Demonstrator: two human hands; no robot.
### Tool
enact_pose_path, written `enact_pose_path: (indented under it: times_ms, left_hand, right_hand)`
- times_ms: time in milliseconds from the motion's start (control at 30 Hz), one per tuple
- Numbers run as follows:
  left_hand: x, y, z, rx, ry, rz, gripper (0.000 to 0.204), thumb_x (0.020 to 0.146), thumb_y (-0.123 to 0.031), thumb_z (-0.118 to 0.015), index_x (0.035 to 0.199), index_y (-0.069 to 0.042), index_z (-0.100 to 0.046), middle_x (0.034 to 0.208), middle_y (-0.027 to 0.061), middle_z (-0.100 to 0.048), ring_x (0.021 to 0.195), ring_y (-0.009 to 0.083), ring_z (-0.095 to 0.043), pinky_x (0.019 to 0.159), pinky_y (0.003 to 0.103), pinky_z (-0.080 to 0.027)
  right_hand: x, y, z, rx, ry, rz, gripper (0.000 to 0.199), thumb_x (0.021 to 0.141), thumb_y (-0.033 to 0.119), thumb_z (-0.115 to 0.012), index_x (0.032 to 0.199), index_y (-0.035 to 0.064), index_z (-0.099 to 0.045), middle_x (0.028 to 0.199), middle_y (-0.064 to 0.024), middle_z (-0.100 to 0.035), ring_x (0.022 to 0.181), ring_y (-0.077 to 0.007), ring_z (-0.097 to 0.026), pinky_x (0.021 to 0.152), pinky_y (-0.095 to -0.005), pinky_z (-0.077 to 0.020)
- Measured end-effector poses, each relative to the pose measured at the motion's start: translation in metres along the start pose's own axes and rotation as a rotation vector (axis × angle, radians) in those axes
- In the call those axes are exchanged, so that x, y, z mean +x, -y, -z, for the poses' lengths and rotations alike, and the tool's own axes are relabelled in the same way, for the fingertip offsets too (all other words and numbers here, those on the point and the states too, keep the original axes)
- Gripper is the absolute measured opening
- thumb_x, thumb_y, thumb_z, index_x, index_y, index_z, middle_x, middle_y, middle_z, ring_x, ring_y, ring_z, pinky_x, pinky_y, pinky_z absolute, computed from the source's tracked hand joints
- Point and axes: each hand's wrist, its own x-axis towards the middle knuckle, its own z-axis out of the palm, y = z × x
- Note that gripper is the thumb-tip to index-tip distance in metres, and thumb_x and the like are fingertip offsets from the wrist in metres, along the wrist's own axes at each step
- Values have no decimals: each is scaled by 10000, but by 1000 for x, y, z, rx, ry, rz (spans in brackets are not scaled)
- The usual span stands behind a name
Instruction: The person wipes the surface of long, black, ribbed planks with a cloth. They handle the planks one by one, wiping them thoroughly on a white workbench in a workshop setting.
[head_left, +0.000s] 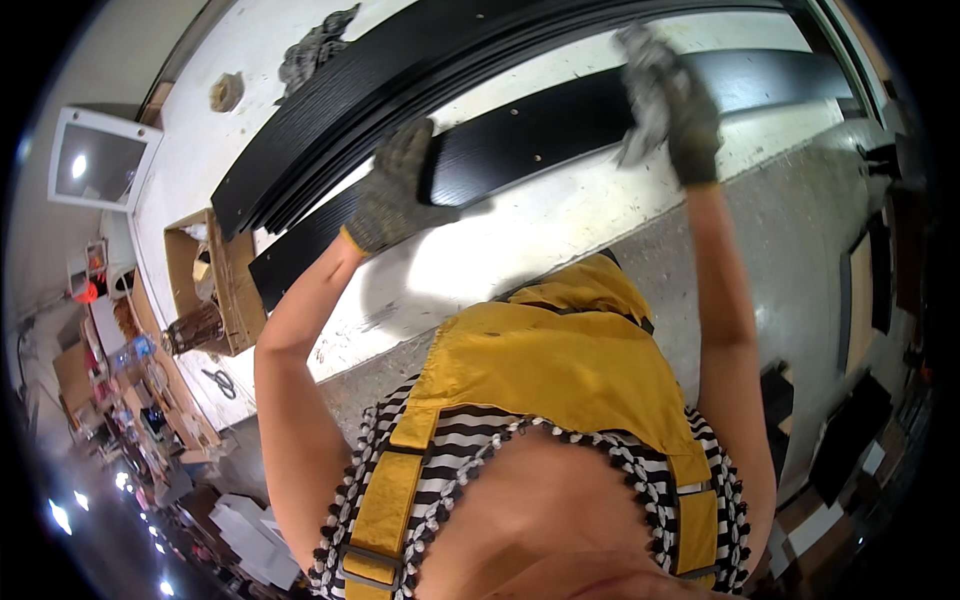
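Note:
A long black wood-grained board [570, 120] with small holes lies across the white worktable [480, 255]. My left hand [388, 195], in a dark grey-green knit glove, rests on the board left of its middle. Its fingers lie flat and the thumb stretches out to the right. Farther right, my right hand [693, 130], gloved alike, is closed on a crumpled grey rag [648, 95] over the board. Motion smears the rag and that hand a little. Just behind lies a stack of similar black boards [340, 125], its far part cut off by the picture's edge.
Another dark grey rag [315, 50] lies beyond the stack, near a roll of tape [227, 92]. At the table's left stand a cardboard box [240, 285] with odds and ends, a brown bottle [195, 330] and scissors [219, 383]. A white-framed panel [100, 160] is at far left.

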Motion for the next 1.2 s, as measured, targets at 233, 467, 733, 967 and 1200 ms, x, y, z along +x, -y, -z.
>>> enact_pose_path:
  times_ms: [233, 467, 733, 967, 1200]
  left_hand:
    - [3, -10, 3, 55, 101, 132, 1240, 586, -536, -899, 1540, -25, -292, 1442, 205, -498, 1306, 366, -505, 1111, 452, -388]
    - [-5, 4, -12, -2, -76, -15, 1191, 644, -465, -906, 1532, 10, -270, 1445, 193, -510, 1298, 347, -527, 1088, 436, -409]
    - [-6, -5, -8, -6, -138, 46, 1113, 613, -512, -904, 1452, 23, -406, 1340, 240, -575, 1192, 352, -605, 1001, 426, -500]
    - [8, -44, 15, -116, 24, 240, 1097, 608, -372, -882, 1466, 81, -371, 1431, 281, -496, 1313, 394, -506, 1118, 416, -399]
    - [-12, 21, -24, -120, -140, -62, 1194, 592, -526, -877, 1532, -25, -338, 1464, 239, -492, 1334, 393, -493, 1120, 442, -393]
  right_hand:
    - [35, -13, -17, -993, 88, 22, 341, 933, 344, -608, 1225, 178, -665, 1174, -100, -690, 1109, -290, -638, 940, -418, -511]
    - [-19, 89, -170, -883, 326, 261, 412, 869, 150, -606, 1277, 108, -569, 1119, -92, -669, 968, -263, -666, 773, -422, -559]
    - [-21, -18, -70, -1134, 96, 604, 620, 946, -15, -456, 1520, 202, -366, 1517, -13, -443, 1166, -136, -580, 849, -237, -564]
    - [-35, 12, -21, -1012, 11, 3, 343, 978, 149, -511, 1315, 120, -572, 1283, -88, -627, 1125, -255, -632, 936, -407, -517]
    - [-132, 103, -141, -82, 209, 549, 221, 924, 208, -572, 1042, 107, -728, 880, -108, -691, 784, -303, -653, 693, -447, -529]
